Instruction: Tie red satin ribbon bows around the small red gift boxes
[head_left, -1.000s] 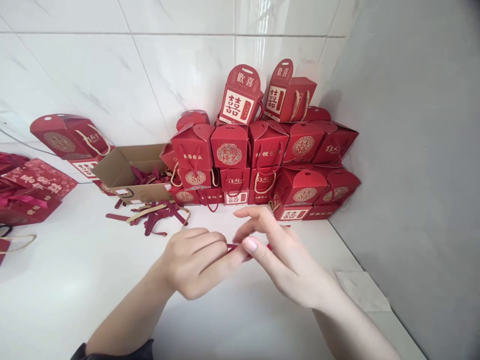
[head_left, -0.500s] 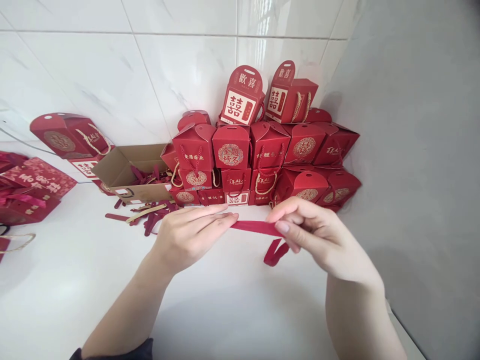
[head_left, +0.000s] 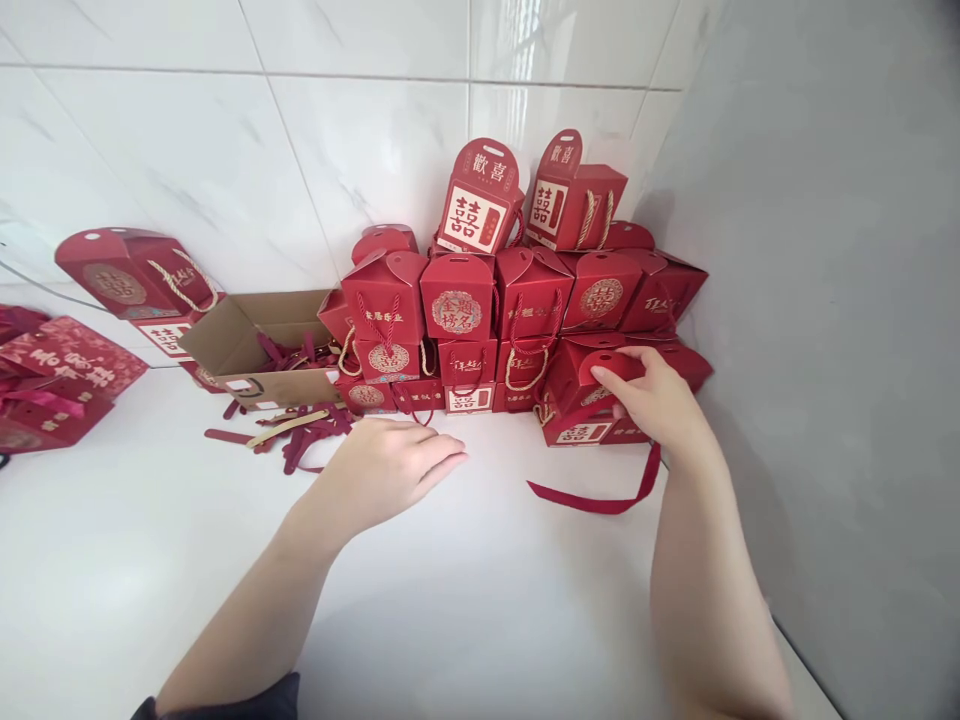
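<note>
My right hand [head_left: 651,390] is closed at the top of a red gift box [head_left: 570,385], thumb at its rounded flap and the other fingers partly hidden. A dark red ribbon [head_left: 592,500] trails below that hand onto the white table; its upper end is lost behind the hand and wrist. Over the table to the left, my left hand [head_left: 390,470] hovers with its fingers stretched out and bent slightly down, and nothing shows in it.
Stacked red gift boxes [head_left: 456,300] stand against the tiled wall. Left of them, an open cardboard box [head_left: 262,390] holds ribbons, with loose strips [head_left: 304,435] before it. More red boxes [head_left: 75,370] lie at far left. A grey wall [head_left: 825,350] bounds the right.
The ribbon no longer stretches between my hands. My right hand has moved forward and right to the gift box, while my left stays nearly in place, fingers drooping.
</note>
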